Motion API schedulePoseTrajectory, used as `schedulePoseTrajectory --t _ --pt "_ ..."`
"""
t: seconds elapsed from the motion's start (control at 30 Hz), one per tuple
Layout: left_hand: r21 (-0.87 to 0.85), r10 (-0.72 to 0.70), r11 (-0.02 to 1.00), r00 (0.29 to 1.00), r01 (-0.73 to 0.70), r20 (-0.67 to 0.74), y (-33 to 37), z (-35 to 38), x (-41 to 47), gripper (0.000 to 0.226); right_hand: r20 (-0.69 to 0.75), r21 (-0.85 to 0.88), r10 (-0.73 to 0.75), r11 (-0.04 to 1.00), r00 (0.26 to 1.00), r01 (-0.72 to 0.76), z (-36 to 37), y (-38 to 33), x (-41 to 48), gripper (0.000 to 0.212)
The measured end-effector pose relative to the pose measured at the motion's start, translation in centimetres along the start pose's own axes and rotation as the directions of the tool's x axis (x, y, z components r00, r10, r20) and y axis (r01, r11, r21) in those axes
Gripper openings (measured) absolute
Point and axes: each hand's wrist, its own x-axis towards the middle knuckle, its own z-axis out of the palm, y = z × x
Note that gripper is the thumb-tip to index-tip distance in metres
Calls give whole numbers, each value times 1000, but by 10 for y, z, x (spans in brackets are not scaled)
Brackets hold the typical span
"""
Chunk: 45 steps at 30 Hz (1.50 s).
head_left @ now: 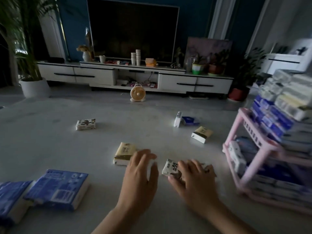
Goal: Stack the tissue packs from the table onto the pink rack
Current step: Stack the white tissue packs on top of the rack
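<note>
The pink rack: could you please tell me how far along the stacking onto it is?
Done: the pink rack carries many packs on top and on its shelves. In hand: the left hand grips a white pack, and the right hand grips a patterned pack. Left: several packs lie loose on the table, such as the beige pack and the large blue pack.
</note>
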Motion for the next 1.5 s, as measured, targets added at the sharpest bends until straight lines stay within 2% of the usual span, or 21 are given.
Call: schedulePoseTrajectory --t 0.1,0.13,0.17,0.2,0.23,0.3,0.37,0.43,0.5,0.63,0.7,0.83,0.93,1.0,1.07,1.17,1.27,1.37,1.5 --pt "-15 -10 1000 974 14 225 36 20 -38 55 -16 67 40 997 999 -39 -15 7 -63 47" --pt "26 14 999 969 -21 246 44 27 -50 57 21 104 56 993 998 -58 -29 7 -73 58" --pt "77 57 994 966 -79 251 51 33 -60 54 63 146 67 986 996 -76 -46 9 -77 79" --pt "102 57 991 952 -92 299 58 37 -67 51 69 163 33 986 997 -44 -58 17 -80 90" --pt "134 32 988 940 -82 339 65 38 -71 53 189 233 -1 972 982 -43 -72 27 -84 93" --pt "266 -47 963 939 -49 341 74 39 -71 61 341 236 -63 972 938 -20 -89 50 -84 96" --pt "312 -99 950 932 -16 349 79 37 -71 60 449 290 -95 956 889 -44 -92 68 -86 96" --pt "323 -67 944 926 -61 371 80 38 -73 59 473 332 -119 942 873 -51 -88 77 -91 88" --pt "288 -19 953 926 -98 378 83 38 -75 55 397 323 -140 946 907 4 -85 84 -96 82" --pt "279 -4 955 938 -99 345 90 35 -73 50 317 428 -79 901 945 -68 -92 91 -102 77" --pt "292 -11 951 933 -101 359 89 35 -74 53 284 503 -69 860 956 -88 -97 95 -108 72" --pt "195 -111 980 934 45 339 100 45 -76 70 183 543 -75 839 980 -37 -110 106 -121 68" --pt "119 -14 992 931 -32 364 116 60 -80 70 119 568 -92 823 989 9 -125 113 -132 66" --pt "90 -47 996 922 13 385 124 69 -81 72 115 615 -91 788 989 1 -135 117 -140 62" --pt "-9 -15 1000 952 18 306 130 76 -87 67 87 692 -68 722 994 -11 -146 122 -148 58" --pt "-213 20 977 983 19 181 157 77 -95 65 -28 758 46 653 999 -9 -171 129 -167 59" --pt "-361 100 929 994 -81 36 196 67 -69 61 -161 714 86 698 983 56 -216 140 -179 67" --pt "-346 242 901 965 -261 -95 236 43 -31 54 -327 582 71 801 942 141 -272 163 -173 63" --pt "-494 195 850 980 -183 -27 270 19 19 53 -465 413 119 906 877 96 -326 211 -139 60"
